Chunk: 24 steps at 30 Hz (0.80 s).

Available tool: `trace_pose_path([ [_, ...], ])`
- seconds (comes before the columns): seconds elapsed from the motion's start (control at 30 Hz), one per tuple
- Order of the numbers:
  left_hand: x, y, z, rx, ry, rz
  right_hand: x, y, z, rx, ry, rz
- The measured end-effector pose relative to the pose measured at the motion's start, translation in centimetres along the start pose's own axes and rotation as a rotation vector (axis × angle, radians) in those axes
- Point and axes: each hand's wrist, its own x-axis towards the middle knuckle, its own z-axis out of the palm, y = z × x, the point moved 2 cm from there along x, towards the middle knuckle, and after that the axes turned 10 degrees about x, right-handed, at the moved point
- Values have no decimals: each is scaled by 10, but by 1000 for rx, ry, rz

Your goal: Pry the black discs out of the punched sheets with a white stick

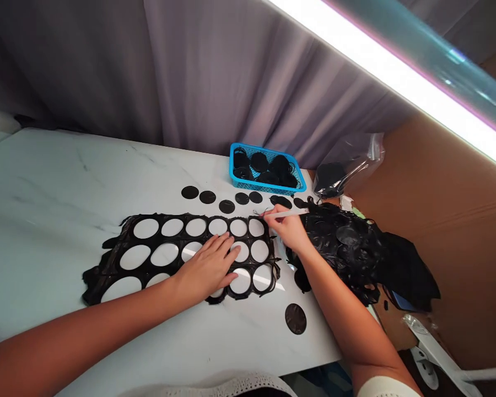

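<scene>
A black sheet with rows of large round holes (157, 234) lies flat on the white marble-patterned table (66, 193). My left hand (209, 262) rests on it with the fingers stretched out, pressing over its middle. At the sheet's far right corner, my right hand (287, 225) grips a slim white pen-like tool (293, 212). The tool's tip points left, close to a thin black strand at the sheet's edge; its exact kind cannot be made out. Loose black discs (207, 197) lie beyond the sheet, and another black disc (296, 318) sits nearer me on the right.
A blue plastic basket (268, 188) holding several black discs stands at the back. To the right is a heap of black scraps (347, 242), with a clear plastic bag (355, 160) behind it. A brown board (446, 209) borders the right side; a bright tube light (380, 71) hangs above.
</scene>
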Motion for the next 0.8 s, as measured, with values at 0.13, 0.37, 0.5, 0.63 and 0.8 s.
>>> trace_pose_path([
  [0.13,-8,-1,4,34,16,38,-14,-11,42,81,-222,33],
  [0.37,-10,-1,11,-44,57,11,-16,-11,55,54,-279,12],
  [0.5,-11,-1,13,-70,76,-3,-16,-11,54,6,-289,-16],
  [0.63,-11,-1,14,-63,73,-1,-26,-13,58,-68,-263,-113],
  [0.8,-11,0,15,-60,66,5,-36,-12,68,-442,-325,-323],
])
